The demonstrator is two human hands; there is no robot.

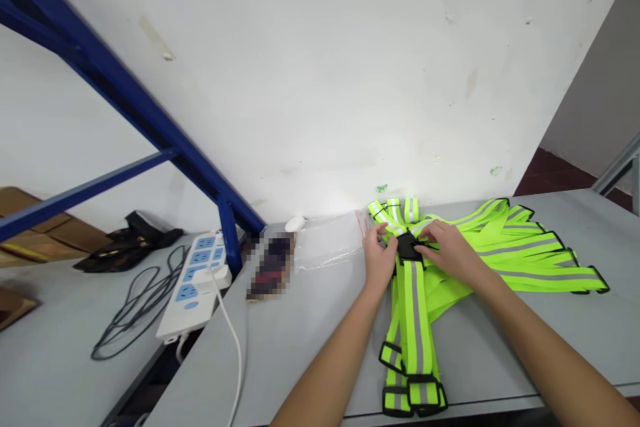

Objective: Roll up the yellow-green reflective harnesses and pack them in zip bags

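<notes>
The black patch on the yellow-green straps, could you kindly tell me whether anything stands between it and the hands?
Nothing visible does: the left hand and right hand meet the black patch from either side; the clear plastic lies off to the left.

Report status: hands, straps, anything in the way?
Left hand and right hand at opposite sides of black patch. Green straps on table, many fanned rightward. Plastic bag left of the patch, not covering it.

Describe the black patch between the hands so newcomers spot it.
On the grey table, find the neon straps. Where they gather, between left hand and right hand, sits the black patch. It looks solid; buckles at strap ends are open frames.
</notes>
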